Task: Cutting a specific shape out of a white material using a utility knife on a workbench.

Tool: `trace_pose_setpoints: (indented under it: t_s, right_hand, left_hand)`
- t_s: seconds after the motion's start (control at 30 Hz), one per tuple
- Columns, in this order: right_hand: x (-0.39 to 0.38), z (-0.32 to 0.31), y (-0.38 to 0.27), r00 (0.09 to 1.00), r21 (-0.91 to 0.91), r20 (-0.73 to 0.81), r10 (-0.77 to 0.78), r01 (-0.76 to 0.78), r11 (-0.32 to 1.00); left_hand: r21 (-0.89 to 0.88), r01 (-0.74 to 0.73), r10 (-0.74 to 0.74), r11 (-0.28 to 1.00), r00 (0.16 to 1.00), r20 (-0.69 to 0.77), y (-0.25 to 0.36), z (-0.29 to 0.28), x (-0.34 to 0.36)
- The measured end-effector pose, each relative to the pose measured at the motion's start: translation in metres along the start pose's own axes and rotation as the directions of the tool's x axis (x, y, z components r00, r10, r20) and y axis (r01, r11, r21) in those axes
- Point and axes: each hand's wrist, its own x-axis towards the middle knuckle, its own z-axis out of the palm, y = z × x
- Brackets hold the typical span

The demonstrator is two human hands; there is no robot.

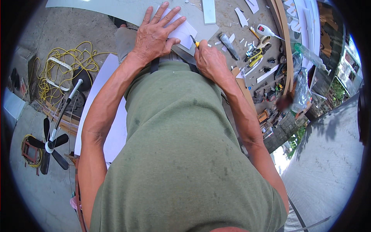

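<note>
My left hand lies flat with fingers spread, pressing on a small white sheet piece near the front edge of the worktable. Faint lines show on that piece. My right hand is closed round a yellow utility knife, its dark tip pointing at the right edge of the piece. Under the piece lies a large pale grey sheet that stretches away to the left. A narrow pale strip rests beyond my right hand.
Scissors, a white-and-red tool, a grey tube-like item and white offcuts litter the table at right. A clear bottle lies farther right. On the left are yellow cord, a fan and a white panel.
</note>
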Motion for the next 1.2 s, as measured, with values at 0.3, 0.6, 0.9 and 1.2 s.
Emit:
trace_pose_setpoints:
  t_s: [0.3, 0.6, 0.9, 1.2]
  right_hand:
    - [-0.0009, 0.0013, -0.0015, 1.000, 0.011, 0.012, 0.027, -0.027, 1.000]
    - [-0.0030, 0.0017, -0.0011, 0.999, 0.015, 0.012, 0.034, -0.035, 0.999]
    - [-0.0061, 0.0029, -0.0054, 0.997, 0.029, 0.017, 0.076, -0.077, 0.997]
    - [-0.0095, 0.0054, -0.0092, 0.994, 0.053, 0.012, 0.111, -0.111, 0.992]
  left_hand:
    - [-0.001, -0.003, 0.003, 1.000, 1.000, -0.005, -0.0006, 0.0006, -0.0002]
    - [-0.003, -0.003, 0.003, 1.000, 1.000, -0.009, -0.0003, 0.0024, -0.0009]
    - [0.001, -0.003, 0.003, 1.000, 1.000, 0.001, -0.0001, 0.0009, 0.0001]
    - [0.005, 0.006, -0.006, 1.000, 1.000, 0.023, -0.0044, 0.0062, -0.0019]
